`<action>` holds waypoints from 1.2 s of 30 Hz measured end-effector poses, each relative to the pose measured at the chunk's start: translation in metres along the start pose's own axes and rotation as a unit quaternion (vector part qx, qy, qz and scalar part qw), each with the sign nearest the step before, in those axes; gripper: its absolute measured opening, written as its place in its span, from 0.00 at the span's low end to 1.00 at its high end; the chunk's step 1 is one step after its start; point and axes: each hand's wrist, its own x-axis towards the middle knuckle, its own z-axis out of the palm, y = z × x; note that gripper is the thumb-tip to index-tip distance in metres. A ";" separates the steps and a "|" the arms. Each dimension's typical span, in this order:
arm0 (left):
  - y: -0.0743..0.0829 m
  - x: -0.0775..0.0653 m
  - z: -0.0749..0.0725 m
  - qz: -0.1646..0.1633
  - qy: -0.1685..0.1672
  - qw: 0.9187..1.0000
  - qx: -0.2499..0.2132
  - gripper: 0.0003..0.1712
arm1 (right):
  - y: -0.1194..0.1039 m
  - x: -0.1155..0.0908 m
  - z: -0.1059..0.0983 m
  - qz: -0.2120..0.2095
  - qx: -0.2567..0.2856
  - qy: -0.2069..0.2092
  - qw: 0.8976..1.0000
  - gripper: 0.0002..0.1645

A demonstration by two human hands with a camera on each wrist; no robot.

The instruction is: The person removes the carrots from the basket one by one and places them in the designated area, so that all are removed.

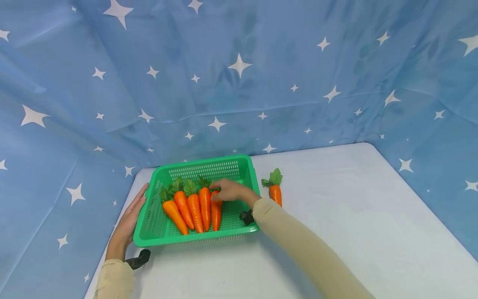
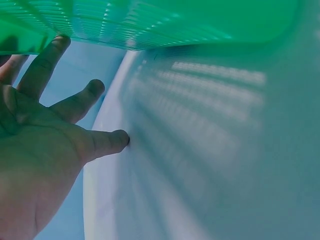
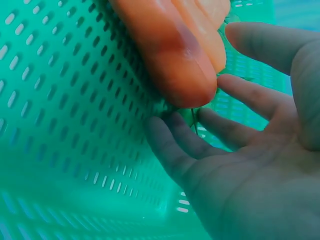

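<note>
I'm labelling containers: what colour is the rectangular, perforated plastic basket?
The basket is green, clearest in the head view.

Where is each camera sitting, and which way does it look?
Head: worn on the person's head, looking forward and down at the green basket, carrots and white table; the left hand, right hand and both sleeves show.
Left wrist: worn on the left wrist, looking past the left hand at the basket's outside and the table.
Right wrist: worn on the right wrist, looking into the basket at carrot ends; the right hand shows.
Shared: head and right wrist both see the basket, carrots and right hand.
</note>
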 end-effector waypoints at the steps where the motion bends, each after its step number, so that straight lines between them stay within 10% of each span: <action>1: 0.000 -0.001 0.000 0.000 0.001 1.000 0.001 0.35 | 0.000 0.000 0.001 0.002 0.000 -0.004 1.000 0.32; 36: -0.002 -0.002 0.001 0.001 0.014 1.000 0.003 0.35 | -0.002 -0.004 0.001 0.015 0.068 0.014 0.997 0.24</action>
